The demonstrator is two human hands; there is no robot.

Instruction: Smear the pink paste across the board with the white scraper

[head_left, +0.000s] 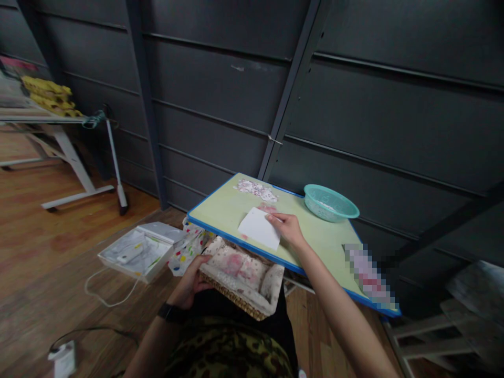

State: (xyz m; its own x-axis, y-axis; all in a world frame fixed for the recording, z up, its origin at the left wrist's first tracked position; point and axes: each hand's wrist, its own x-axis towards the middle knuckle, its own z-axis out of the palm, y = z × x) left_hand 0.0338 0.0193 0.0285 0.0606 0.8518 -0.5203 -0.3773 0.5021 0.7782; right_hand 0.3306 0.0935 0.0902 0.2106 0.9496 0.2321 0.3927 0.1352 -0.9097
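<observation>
My right hand [288, 227] rests on the small table [220, 207], its fingers pinching the right edge of a white sheet of paper [259, 228] lying near the front edge. My left hand [193, 280] grips the left rim of a woven basket [240, 275] lined with pink-flowered cloth, which sits on my lap just under the table's edge. A black watch is on my left wrist.
A teal plastic basket [329, 201] stands at the table's back right, and a pile of pink and white scraps [255, 189] lies at its back. On the wooden floor to the left are an open white box [139, 250] with a cord, a dotted bag [189, 247], and a white-legged table [59, 126].
</observation>
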